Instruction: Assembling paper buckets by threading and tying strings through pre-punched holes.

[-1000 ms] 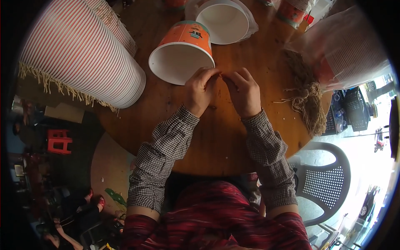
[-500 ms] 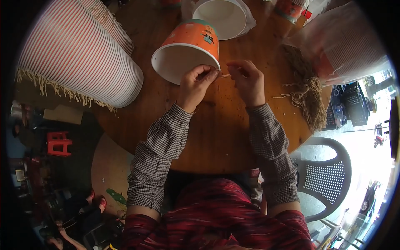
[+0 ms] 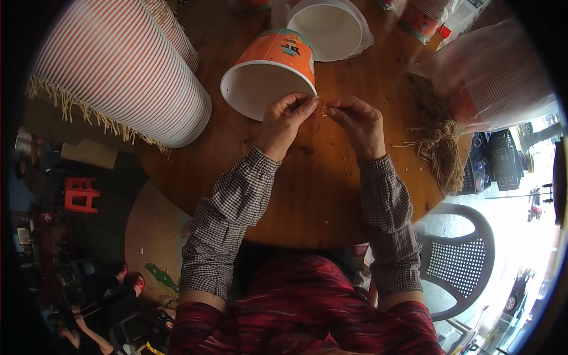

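An orange paper bucket (image 3: 277,50) with a white inside lies tipped on the wooden table, its mouth facing me. My left hand (image 3: 285,125) pinches at the right side of its rim, thumb and forefinger closed on a short tan string (image 3: 323,109). Part of that string forms a small loop beside the rim. Just to the right, my right hand (image 3: 364,129) has its thumb and forefinger pressed together on the string's other part. The fingers hide how the string passes through or around the rim.
A tall stack of nested buckets (image 3: 133,74) leans at the left, tan strings hanging along it. Behind stands a white bucket (image 3: 328,31) in plastic. At the right lie a bundle of tan strings (image 3: 441,151) and a plastic-wrapped stack (image 3: 497,83). A grey chair (image 3: 458,263) stands near the table's edge.
My right hand has come down slightly and its fingers have closed on the string, which now shows a loop. The whole view has shifted slightly.
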The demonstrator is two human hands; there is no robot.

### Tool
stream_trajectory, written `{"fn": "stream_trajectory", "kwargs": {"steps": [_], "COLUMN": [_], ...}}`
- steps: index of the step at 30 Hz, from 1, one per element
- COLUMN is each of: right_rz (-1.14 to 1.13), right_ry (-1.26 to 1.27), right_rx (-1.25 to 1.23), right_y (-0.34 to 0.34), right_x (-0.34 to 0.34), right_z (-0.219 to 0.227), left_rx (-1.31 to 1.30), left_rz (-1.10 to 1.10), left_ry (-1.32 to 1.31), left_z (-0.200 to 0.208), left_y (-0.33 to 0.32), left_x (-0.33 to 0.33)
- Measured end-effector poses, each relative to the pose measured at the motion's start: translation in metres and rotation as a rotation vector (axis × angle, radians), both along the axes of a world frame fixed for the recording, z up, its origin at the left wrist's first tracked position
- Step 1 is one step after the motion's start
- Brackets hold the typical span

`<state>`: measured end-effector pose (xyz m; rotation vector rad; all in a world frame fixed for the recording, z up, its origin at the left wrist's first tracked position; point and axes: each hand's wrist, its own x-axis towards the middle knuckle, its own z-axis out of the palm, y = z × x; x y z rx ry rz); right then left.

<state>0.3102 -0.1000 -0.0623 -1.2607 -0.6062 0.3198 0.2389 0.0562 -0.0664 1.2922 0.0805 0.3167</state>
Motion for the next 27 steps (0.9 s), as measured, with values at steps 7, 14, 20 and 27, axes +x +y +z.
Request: {"fn": "stream_trajectory", "kwargs": {"steps": [7, 14, 20, 27], "right_rz": [-0.034, -0.069, -0.244, -0.476], "right_ry": [-0.021, -0.027, -0.209, -0.577], "right_rx": [-0.041, -0.010, -0.213, -0.338], "right_y": [0.002, 0.004, 0.004, 0.003], "right_x": [-0.003, -0.004, -0.009, -0.016], "right_z": [0.003, 0.001, 0.003, 0.017], "left_rx": [-0.039, -0.038, 0.141, 0.610], "left_rz": [-0.010, -0.014, 0.015, 0.212], "left_ry": [-0.006, -0.017, -0.087, -0.189], "left_z": [-0.001, 0.000, -0.003, 0.000], "left_y": [-0.001, -0.004, -0.002, -0.001], "left_x": [0.002, 0.001, 0.002, 0.003]}}
